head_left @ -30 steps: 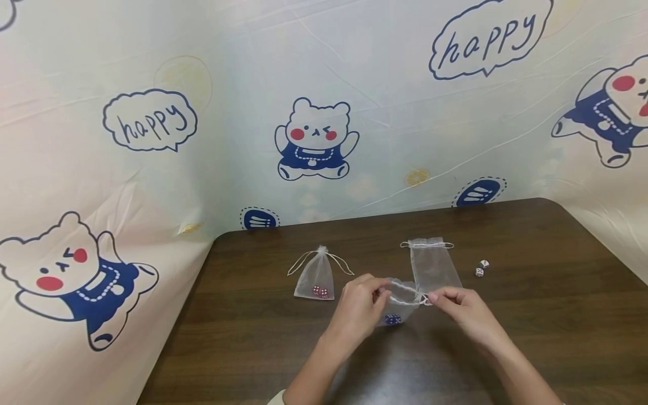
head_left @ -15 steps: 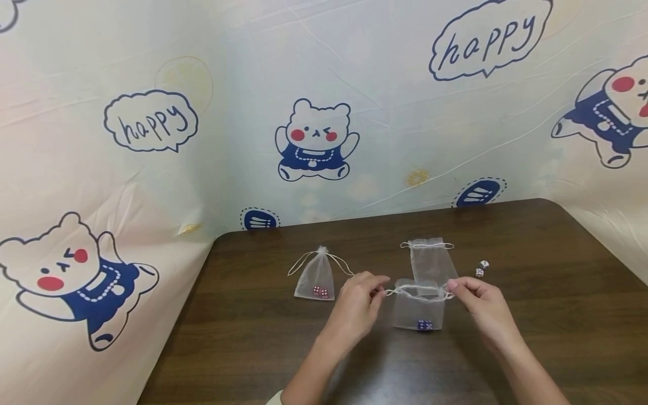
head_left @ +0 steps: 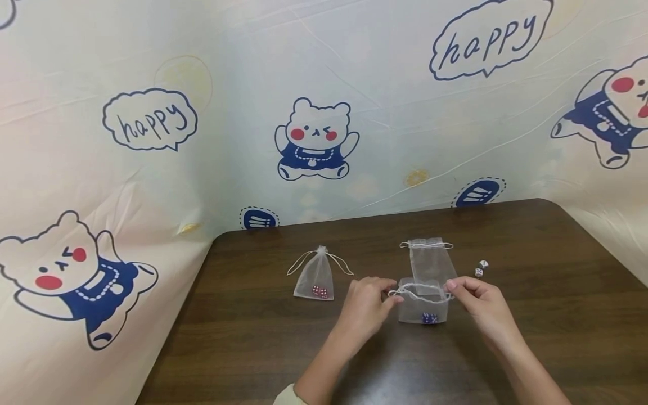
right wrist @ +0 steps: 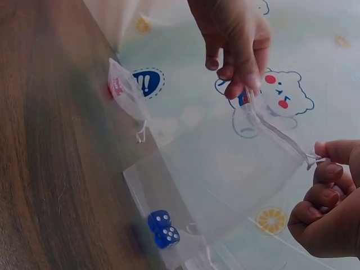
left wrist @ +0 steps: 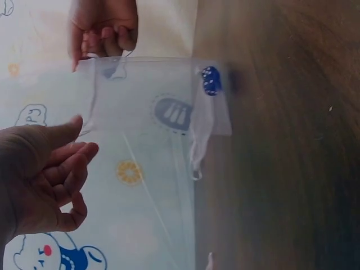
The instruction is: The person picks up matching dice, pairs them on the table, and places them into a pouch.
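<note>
A sheer white organza drawstring bag (head_left: pixel 411 313) hangs upright between my two hands, with blue dice (head_left: pixel 429 318) lying in its bottom corner. My left hand (head_left: pixel 365 308) pinches the cord at the left end of its gathered top with thumb and fingertips. At the other end, my right hand (head_left: pixel 482 308) pinches the cord loop between thumb and forefinger; the right wrist view shows its remaining fingers (right wrist: pixel 322 197) curled in. The bag's mouth looks wide, its cord channel (right wrist: pixel 281 135) only slightly wrinkled.
To the left a second organza bag (head_left: pixel 310 278) stands drawn closed around red dice (head_left: pixel 324 293). Behind the held bag a flat organza bag (head_left: pixel 430 261) lies on the brown table (head_left: pixel 243 349). Two white dice (head_left: pixel 479 272) sit at its right. A printed cloth (head_left: pixel 228 169) hangs behind.
My right hand has moved right, and the bag with its blue dice has shifted right and now faces the camera. My left hand has moved from the bag's mouth to the left cord end.
</note>
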`<state>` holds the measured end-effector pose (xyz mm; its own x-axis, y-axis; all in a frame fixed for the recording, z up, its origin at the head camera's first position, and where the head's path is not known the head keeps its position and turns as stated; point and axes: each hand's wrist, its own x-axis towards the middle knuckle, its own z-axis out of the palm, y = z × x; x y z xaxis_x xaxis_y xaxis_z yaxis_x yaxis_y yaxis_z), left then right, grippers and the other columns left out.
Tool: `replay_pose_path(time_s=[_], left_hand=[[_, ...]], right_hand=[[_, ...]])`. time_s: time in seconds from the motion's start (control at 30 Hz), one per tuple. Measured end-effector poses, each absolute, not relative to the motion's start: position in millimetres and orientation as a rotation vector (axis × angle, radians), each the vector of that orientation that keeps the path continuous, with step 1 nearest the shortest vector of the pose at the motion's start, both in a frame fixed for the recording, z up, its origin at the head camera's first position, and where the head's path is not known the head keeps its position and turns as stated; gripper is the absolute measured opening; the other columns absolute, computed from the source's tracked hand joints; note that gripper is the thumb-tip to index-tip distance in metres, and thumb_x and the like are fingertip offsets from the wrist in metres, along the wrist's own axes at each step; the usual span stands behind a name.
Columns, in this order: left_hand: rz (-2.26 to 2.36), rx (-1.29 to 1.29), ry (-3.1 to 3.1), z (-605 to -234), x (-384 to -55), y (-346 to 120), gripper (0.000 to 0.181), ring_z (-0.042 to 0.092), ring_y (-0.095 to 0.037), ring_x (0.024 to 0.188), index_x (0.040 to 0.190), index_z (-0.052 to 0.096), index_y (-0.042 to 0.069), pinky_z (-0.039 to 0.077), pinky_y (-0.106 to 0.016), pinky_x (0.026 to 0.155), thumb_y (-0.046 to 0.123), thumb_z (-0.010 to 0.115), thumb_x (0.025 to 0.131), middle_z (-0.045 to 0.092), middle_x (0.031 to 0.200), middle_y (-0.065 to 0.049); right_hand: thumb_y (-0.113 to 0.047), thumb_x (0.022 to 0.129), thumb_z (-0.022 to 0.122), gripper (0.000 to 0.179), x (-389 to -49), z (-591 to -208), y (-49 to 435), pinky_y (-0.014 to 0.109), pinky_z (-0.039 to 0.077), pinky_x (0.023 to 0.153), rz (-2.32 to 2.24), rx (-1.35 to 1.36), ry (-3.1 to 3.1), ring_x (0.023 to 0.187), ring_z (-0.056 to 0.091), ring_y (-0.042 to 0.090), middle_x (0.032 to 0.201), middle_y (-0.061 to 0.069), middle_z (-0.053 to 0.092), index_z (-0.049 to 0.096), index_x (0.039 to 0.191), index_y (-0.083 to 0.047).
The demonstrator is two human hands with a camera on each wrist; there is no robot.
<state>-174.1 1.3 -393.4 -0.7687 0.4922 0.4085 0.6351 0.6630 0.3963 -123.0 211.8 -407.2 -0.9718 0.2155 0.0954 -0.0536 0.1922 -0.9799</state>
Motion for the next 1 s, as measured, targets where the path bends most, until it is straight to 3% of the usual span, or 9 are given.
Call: replay_pose_path(time_s=[0.13, 0.27, 0.53, 0.77, 1.0], left_hand=[[-0.784, -0.900, -2.572, -398.1, -177.3, 3.0, 0.009, 0.059, -0.006, 0.071, 0.083, 0.074, 0.013, 0.042, -0.025, 0.070, 0.021, 0.071, 0.081, 0.067, 0.075, 0.007], [-0.825, -0.860, -2.544, -398.3, -180.0, -0.8, 0.008, 0.062, -0.006, 0.071, 0.079, 0.074, 0.012, 0.046, -0.026, 0.073, 0.019, 0.070, 0.082, 0.068, 0.075, 0.005], [-0.972, -0.777, -2.522, -392.3, -184.0, -11.9, 0.007, 0.062, -0.008, 0.068, 0.079, 0.074, 0.008, 0.048, -0.020, 0.063, 0.013, 0.070, 0.081, 0.069, 0.075, 0.000], [-1.081, -0.714, -2.508, -388.5, -186.1, -20.3, 0.005, 0.054, -0.006, 0.061, 0.078, 0.073, 0.005, 0.044, -0.017, 0.055, 0.008, 0.071, 0.081, 0.066, 0.072, -0.001], [-1.095, -0.653, -2.473, -388.9, -187.5, -25.3, 0.007, 0.048, -0.005, 0.055, 0.074, 0.072, 0.006, 0.041, -0.018, 0.050, 0.007, 0.071, 0.080, 0.060, 0.063, 0.003]], right_hand=[[-0.017, 0.094, 0.055, 0.030, -122.9, -407.7, 212.7, 0.020, 0.043, 0.071, 1.854, -0.142, -2.269, 0.084, 0.053, 0.002, 0.083, -0.011, 0.064, 0.063, 0.094, 0.011], [-0.018, 0.093, 0.056, 0.030, -124.0, -407.6, 215.2, 0.020, 0.042, 0.069, 1.818, -0.190, -2.256, 0.081, 0.053, 0.003, 0.079, -0.011, 0.063, 0.063, 0.093, 0.011], [-0.019, 0.092, 0.058, 0.029, -126.2, -408.9, 220.0, 0.025, 0.038, 0.061, 1.788, -0.278, -2.213, 0.071, 0.044, 0.007, 0.070, -0.009, 0.052, 0.063, 0.089, 0.009], [-0.014, 0.090, 0.060, 0.017, -127.9, -410.9, 222.3, 0.019, 0.039, 0.061, 1.844, -0.303, -2.074, 0.071, 0.046, 0.005, 0.071, -0.011, 0.055, 0.069, 0.076, -0.014], [-0.010, 0.088, 0.062, 0.015, -131.5, -413.4, 221.8, 0.014, 0.038, 0.064, 1.903, -0.362, -1.877, 0.079, 0.049, 0.004, 0.077, -0.013, 0.061, 0.070, 0.076, -0.008]])
